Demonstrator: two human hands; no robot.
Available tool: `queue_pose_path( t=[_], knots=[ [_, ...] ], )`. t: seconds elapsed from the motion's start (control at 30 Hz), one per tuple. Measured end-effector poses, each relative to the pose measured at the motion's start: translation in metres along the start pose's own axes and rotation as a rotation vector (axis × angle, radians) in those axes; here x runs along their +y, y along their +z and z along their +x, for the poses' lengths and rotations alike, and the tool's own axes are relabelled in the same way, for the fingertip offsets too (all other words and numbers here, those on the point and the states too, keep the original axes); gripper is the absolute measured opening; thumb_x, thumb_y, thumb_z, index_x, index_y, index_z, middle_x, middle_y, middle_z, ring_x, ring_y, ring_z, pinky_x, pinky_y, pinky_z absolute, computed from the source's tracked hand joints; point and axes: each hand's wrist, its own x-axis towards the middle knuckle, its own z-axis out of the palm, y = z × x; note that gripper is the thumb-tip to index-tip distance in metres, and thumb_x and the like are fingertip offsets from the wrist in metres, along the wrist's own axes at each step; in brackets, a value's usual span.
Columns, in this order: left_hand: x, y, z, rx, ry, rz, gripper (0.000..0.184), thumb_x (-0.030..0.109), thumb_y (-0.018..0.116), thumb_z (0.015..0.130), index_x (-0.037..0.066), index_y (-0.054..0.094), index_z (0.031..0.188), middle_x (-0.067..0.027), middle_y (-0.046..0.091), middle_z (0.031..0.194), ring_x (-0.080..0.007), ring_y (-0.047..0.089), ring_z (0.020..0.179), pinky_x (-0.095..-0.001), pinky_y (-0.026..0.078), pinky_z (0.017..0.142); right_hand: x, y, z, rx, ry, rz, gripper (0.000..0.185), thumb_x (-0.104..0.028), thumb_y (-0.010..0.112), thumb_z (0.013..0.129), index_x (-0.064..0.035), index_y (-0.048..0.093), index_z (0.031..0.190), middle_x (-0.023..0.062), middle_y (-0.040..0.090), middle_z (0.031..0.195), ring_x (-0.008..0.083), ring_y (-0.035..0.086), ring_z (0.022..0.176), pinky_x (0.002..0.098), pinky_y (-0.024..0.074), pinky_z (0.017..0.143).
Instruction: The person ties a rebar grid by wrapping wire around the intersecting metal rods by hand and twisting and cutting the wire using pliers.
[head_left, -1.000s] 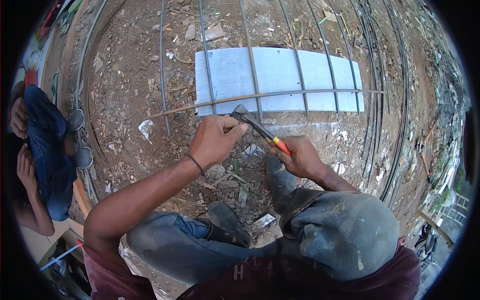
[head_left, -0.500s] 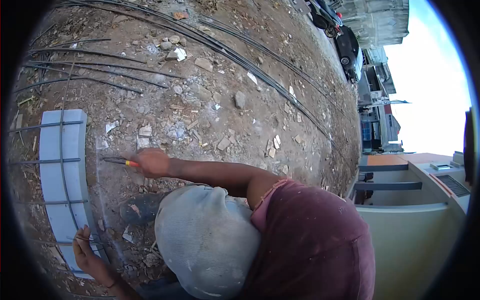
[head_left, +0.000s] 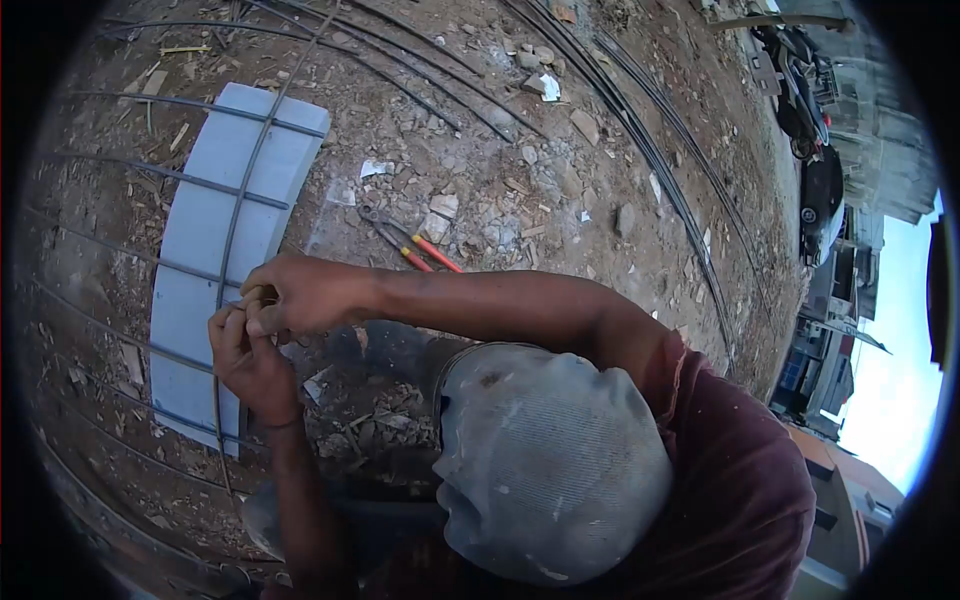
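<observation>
My right hand [head_left: 300,292] and my left hand [head_left: 250,365] meet at the edge of a pale board [head_left: 225,225], beside the long steel bar [head_left: 240,200] that crosses several other bars. Fingers of both hands are pinched together; what they hold is too small to make out. Pliers with red and yellow handles [head_left: 425,255] lie on the ground beyond my right forearm, their jaws slightly apart. The crossing bars [head_left: 185,267] rest over the board, roughly parallel to one another.
Long dark bars [head_left: 640,135] run across the dirt on the right. Rubble and broken tile pieces [head_left: 443,207] are scattered over the ground. My raised knee [head_left: 560,460] is in front. Parked vehicles [head_left: 822,195] and buildings stand far right.
The pliers have left my right hand and now lie on the ground. My right hand has come over to my left hand at the bars. The view has swung round from the first frame.
</observation>
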Motion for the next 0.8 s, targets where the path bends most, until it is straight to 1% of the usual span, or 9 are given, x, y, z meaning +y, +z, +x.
queue_pose_path(
  t=[0.13, 0.3, 0.37, 0.47, 0.57, 0.6, 0.67, 0.73, 0.8],
  knots=[
    [0.004, -0.031, 0.008, 0.121, -0.244, -0.181, 0.016, 0.009, 0.067, 0.101, -0.006, 0.073, 0.099, -0.0056, 0.068, 0.096, -0.0083, 0.057, 0.086, -0.0260, 0.047, 0.077, -0.016, 0.008, 0.019, -0.048, 0.032, -0.072, 0.031, -0.007, 0.058, 0.102, 0.0074, 0.066, 0.129, 0.0106, 0.075, 0.097, 0.0139, 0.070, 0.081, 0.0296, 0.0579, 0.074],
    [-0.023, -0.084, 0.017, 0.323, -0.409, -0.318, 0.021, 0.012, 0.066, 0.103, -0.007, 0.074, 0.101, -0.0132, 0.074, 0.106, -0.0118, 0.065, 0.092, -0.0254, 0.053, 0.082, -0.036, 0.031, 0.034, -0.017, 0.000, -0.179, 0.021, -0.006, 0.060, 0.102, 0.0012, 0.073, 0.118, 0.0128, 0.078, 0.100, 0.0151, 0.073, 0.093, 0.0299, 0.0584, 0.080],
    [-0.023, -0.106, 0.020, 0.407, -0.550, -0.671, 0.026, 0.017, 0.065, 0.104, -0.008, 0.072, 0.106, -0.0143, 0.073, 0.101, -0.0190, 0.070, 0.098, -0.0309, 0.061, 0.087, -0.035, 0.038, 0.039, -0.053, -0.023, -0.204, 0.019, -0.006, 0.062, 0.102, -0.0003, 0.075, 0.115, 0.0128, 0.078, 0.102, 0.0174, 0.074, 0.097, 0.0305, 0.0590, 0.083],
    [-0.039, -0.139, 0.023, 0.552, -0.764, -0.890, 0.031, 0.021, 0.063, 0.105, -0.008, 0.068, 0.113, -0.0132, 0.070, 0.095, -0.0253, 0.073, 0.099, -0.0370, 0.065, 0.088, -0.026, 0.042, 0.038, -0.140, -0.359, -0.200, 0.017, -0.005, 0.067, 0.099, -0.0035, 0.077, 0.112, 0.0123, 0.079, 0.106, 0.0228, 0.072, 0.111, 0.0336, 0.0605, 0.087],
    [-0.055, -0.151, 0.012, 0.583, -0.816, -1.095, 0.033, 0.021, 0.063, 0.105, -0.009, 0.066, 0.119, -0.0095, 0.067, 0.089, -0.0242, 0.074, 0.093, -0.0352, 0.064, 0.085, -0.020, 0.043, 0.025, -0.438, -0.407, -0.482, 0.025, -0.010, 0.079, 0.087, -0.0095, 0.079, 0.112, 0.0110, 0.079, 0.109, 0.0306, 0.066, 0.127, 0.0531, 0.0425, 0.117],
    [-0.054, -0.153, 0.010, 0.532, -0.845, -1.139, 0.032, 0.020, 0.063, 0.105, -0.009, 0.066, 0.119, -0.0085, 0.067, 0.088, -0.0231, 0.074, 0.092, -0.0347, 0.064, 0.084, -0.022, 0.044, 0.025, -0.460, -0.414, -0.487, 0.025, -0.010, 0.079, 0.087, -0.0095, 0.079, 0.112, 0.0110, 0.079, 0.109, 0.0306, 0.066, 0.127, 0.0531, 0.0425, 0.117],
    [-0.047, -0.145, 0.000, 0.513, -0.813, -1.041, 0.031, 0.020, 0.064, 0.104, -0.008, 0.068, 0.115, -0.0080, 0.069, 0.087, -0.0201, 0.074, 0.091, -0.0342, 0.064, 0.082, -0.028, 0.039, 0.023, -0.683, -0.111, -0.426, 0.031, -0.012, 0.083, 0.082, -0.0093, 0.079, 0.112, 0.0093, 0.079, 0.107, 0.0325, 0.064, 0.129, 0.0576, 0.0322, 0.123],
    [-0.038, -0.132, -0.010, 0.395, -0.788, -0.674, 0.029, 0.020, 0.065, 0.104, -0.007, 0.072, 0.111, -0.0087, 0.071, 0.086, -0.0178, 0.073, 0.088, -0.0327, 0.063, 0.080, -0.039, 0.023, 0.030, -0.650, -0.095, -0.335, 0.030, -0.014, 0.082, 0.085, -0.0068, 0.078, 0.114, 0.0101, 0.079, 0.105, 0.0277, 0.067, 0.124, 0.0526, 0.0398, 0.119],
    [-0.029, -0.108, -0.024, 0.407, -0.818, -0.808, 0.027, 0.019, 0.066, 0.103, -0.006, 0.074, 0.108, -0.0082, 0.073, 0.088, -0.0151, 0.071, 0.086, -0.0300, 0.060, 0.078, -0.061, 0.025, 0.040, -0.126, 0.092, -0.087, 0.025, -0.012, 0.076, 0.093, -0.0013, 0.077, 0.115, 0.0120, 0.079, 0.099, 0.0226, 0.070, 0.117, 0.0440, 0.0465, 0.113]
  ],
)
